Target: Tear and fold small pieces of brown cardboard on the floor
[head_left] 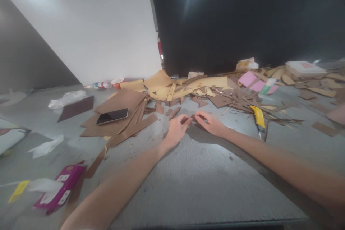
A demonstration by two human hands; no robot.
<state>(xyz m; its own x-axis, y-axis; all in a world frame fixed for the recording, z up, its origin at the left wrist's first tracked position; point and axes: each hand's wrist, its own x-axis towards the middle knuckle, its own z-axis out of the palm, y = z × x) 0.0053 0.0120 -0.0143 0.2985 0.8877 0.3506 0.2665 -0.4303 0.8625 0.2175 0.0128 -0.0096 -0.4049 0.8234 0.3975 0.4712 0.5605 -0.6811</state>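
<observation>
In the head view, the camera is most closely approached by two bare forearms (pixel 115 187), stretched over a grey tabletop (pixel 172 190) whose surface is scuffed and flecked with crumbs. The left hand (pixel 175 129) and right hand (pixel 211 124) are brought nearly together, fingers curled; a small brown piece (pixel 193 118) is seen at their fingertips, but by which hand it is gripped cannot be told.

Left of the hands, a smartphone (pixel 112 116) is rested on brown cardboard sheets (pixel 125 99); farther left and nearer the camera, a purple tissue pack (pixel 61 188) is laid. Right of the hands, a yellow utility knife (pixel 258 116) is placed beside a heap of brown strips (pixel 239 97). Beyond the hands, tan sheets (pixel 159 81) are strewn. The table is backed by a white panel (pixel 99 32) to the left and a black panel (pixel 250 18) to the right; glare is cast from the upper left.
</observation>
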